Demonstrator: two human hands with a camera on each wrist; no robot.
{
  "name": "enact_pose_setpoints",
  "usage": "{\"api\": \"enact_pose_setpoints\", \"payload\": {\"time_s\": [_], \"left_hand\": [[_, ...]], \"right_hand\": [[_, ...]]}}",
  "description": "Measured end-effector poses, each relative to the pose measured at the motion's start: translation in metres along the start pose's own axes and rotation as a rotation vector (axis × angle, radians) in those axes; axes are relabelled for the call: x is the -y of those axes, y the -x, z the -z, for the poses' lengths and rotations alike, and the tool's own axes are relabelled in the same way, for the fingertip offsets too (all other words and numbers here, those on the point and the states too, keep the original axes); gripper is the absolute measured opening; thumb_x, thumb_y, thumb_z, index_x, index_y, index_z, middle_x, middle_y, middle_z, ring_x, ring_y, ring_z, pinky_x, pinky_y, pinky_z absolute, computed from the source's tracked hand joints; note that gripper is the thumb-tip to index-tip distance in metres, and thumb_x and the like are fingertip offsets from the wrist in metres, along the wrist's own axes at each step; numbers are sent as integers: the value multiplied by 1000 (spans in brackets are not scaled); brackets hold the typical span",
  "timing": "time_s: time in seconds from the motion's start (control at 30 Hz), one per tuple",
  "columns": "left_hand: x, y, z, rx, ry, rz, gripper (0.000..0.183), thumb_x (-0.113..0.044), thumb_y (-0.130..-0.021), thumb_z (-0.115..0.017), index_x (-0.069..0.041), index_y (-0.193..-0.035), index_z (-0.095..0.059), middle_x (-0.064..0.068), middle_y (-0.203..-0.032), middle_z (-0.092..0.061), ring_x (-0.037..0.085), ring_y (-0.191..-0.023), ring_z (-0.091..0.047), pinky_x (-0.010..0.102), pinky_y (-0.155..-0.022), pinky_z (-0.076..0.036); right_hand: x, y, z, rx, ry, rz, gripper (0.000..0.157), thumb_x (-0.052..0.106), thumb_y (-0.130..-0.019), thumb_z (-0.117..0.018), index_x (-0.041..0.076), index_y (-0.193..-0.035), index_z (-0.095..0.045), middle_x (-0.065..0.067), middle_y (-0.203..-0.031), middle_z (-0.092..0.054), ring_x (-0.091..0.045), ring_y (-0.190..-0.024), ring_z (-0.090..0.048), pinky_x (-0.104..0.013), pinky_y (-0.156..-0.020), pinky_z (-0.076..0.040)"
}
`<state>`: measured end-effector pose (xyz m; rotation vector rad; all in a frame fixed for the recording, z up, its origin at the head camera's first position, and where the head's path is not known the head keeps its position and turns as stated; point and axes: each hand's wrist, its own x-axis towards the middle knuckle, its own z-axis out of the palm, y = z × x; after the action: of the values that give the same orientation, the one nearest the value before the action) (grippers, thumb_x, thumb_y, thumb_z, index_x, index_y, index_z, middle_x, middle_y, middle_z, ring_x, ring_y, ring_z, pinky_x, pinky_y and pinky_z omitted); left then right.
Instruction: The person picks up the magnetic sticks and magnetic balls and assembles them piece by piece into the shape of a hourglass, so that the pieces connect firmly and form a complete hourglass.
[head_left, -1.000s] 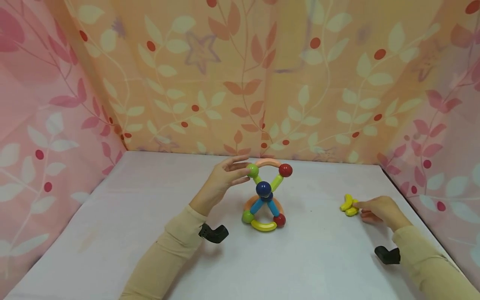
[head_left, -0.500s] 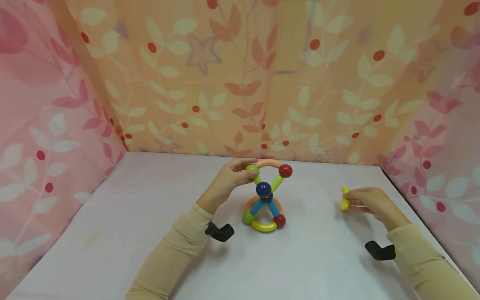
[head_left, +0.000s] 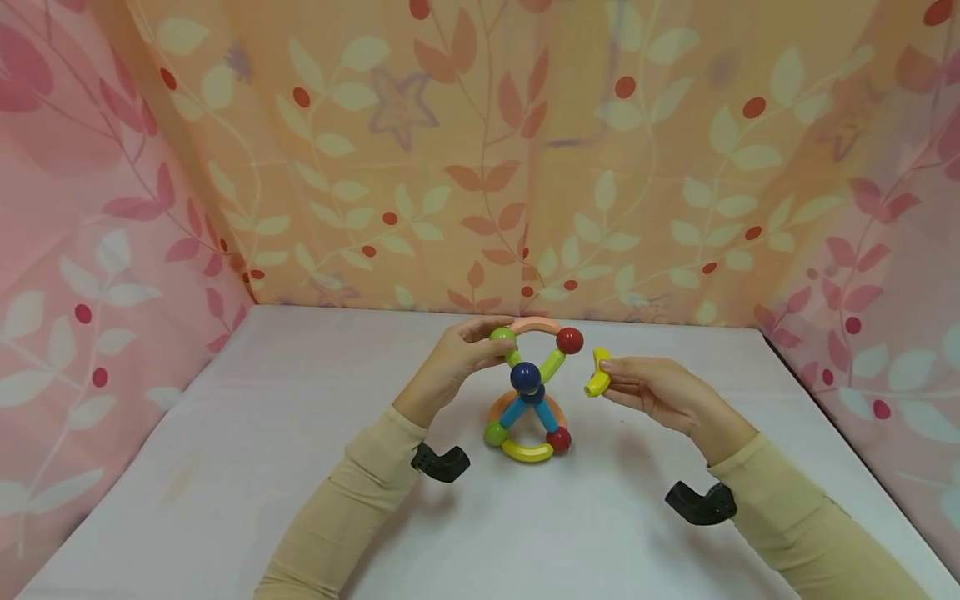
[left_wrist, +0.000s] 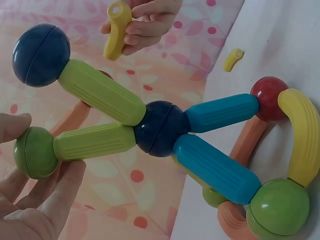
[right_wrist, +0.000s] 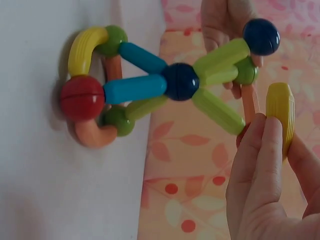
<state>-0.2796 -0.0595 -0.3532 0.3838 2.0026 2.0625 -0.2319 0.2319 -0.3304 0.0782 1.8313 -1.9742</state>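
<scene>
A magnetic building structure of coloured balls and rods stands upright on the table, its dark blue middle ball (left_wrist: pixel 161 128) joining blue rods (left_wrist: pixel 217 167) below and lime green rods (left_wrist: pixel 95 141) above. Its ring base includes a yellow curved rod (head_left: pixel 527 452). My left hand (head_left: pixel 459 360) pinches the upper green ball (left_wrist: pixel 36 152) between thumb and fingers. To the right of the structure, my right hand (head_left: pixel 667 392) holds another yellow curved magnetic rod (head_left: pixel 599 372) in the air, apart from the upper red ball (head_left: pixel 570 341). A salmon curved rod (head_left: pixel 535 324) spans the top rear.
One more yellow rod (left_wrist: pixel 233 60) lies on the table, seen in the left wrist view. The white table (head_left: pixel 225 467) is bounded by patterned cloth (head_left: pixel 480 167) at the back and sides. Black wrist mounts (head_left: pixel 441 462) hang under both sleeves.
My right hand picked up a yellow curved rod from the table's right side and carried it left, near the structure. My left hand closed its fingers around the upper green ball.
</scene>
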Motion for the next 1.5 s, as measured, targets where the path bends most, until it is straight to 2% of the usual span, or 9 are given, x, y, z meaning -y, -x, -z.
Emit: {"api": "enact_pose_setpoints", "payload": {"time_s": [0.2, 0.4, 0.5, 0.6, 0.73, 0.83, 0.93, 1.03, 1.5], "left_hand": [[1, -1, 1, 0, -7, 0, 38, -17, -93, -70, -12, -130, -63, 7, -120, -59, 19, -105, -63, 36, -101, -54], [0, 0, 1, 9, -3, -2, 39, -16, -93, -69, -12, -131, -62, 7, -120, -59, 17, -102, -64, 36, -101, -54], [-1, 0, 1, 11, 2, 2, 39, -16, -93, -69, -12, -131, -62, 7, -121, -59, 16, -101, -64, 36, -101, -54], [-1, -1, 0, 9, 3, 5, 39, -16, -93, -70, -12, -131, -62, 7, -121, -60, 16, -102, -64, 36, -101, -54], [-1, -1, 1, 3, 3, 5, 39, -15, -93, -70, -12, -131, -63, 6, -119, -60, 16, -102, -63, 36, -101, -54], [0, -1, 1, -1, 2, 6, 38, -15, -93, -70, -12, -130, -63, 6, -118, -60, 17, -102, -63, 37, -100, -54], [0, -1, 1, -2, -4, 7, 38, -16, -93, -70, -12, -130, -63, 6, -117, -59, 18, -102, -63, 37, -100, -54], [0, 0, 1, -1, -8, 9, 38, -16, -93, -70, -12, -130, -63, 6, -117, -59, 18, -102, -63, 37, -101, -54], [-1, 2, 1, -3, -9, 10, 37, -17, -93, -69, -13, -130, -63, 6, -119, -60, 19, -103, -62, 37, -101, -54]], "right_hand": [[0, -6, -11, 0, 13, -7, 33, 23, -97, -65, 1, -120, -58, 0, -100, -71, -11, -94, -72, -24, -86, -58], [0, -9, -19, 19, -44, -15, 24, 22, -97, -65, 4, -114, -62, -1, -99, -72, -10, -92, -73, -21, -83, -58], [-2, -10, -23, 14, -79, -22, 34, 22, -98, -64, 1, -122, -55, -1, -100, -71, -10, -92, -72, -21, -84, -58], [-4, -10, -28, 7, -150, -26, 38, 23, -98, -64, 2, -126, -50, -1, -100, -70, -10, -93, -72, -20, -84, -58], [-7, -10, -37, 3, -284, -33, 28, 22, -96, -65, 8, -119, -57, -2, -101, -69, -10, -93, -72, -18, -84, -57], [-9, -9, -44, -7, -338, -30, 35, 24, -95, -66, 8, -125, -55, -1, -101, -70, -9, -92, -73, -18, -84, -57], [-10, -10, -48, -17, -349, -23, 52, 26, -96, -65, 6, -139, -44, 0, -101, -69, -7, -92, -73, -17, -84, -56], [-11, -10, -52, -23, -339, -14, 60, 27, -96, -64, 4, -145, -38, 0, -101, -68, -7, -92, -72, -16, -84, -56], [-12, -9, -58, -34, -307, -3, 51, 29, -95, -66, 4, -133, -42, -1, -106, -65, -7, -95, -71, -18, -86, -56]]}}
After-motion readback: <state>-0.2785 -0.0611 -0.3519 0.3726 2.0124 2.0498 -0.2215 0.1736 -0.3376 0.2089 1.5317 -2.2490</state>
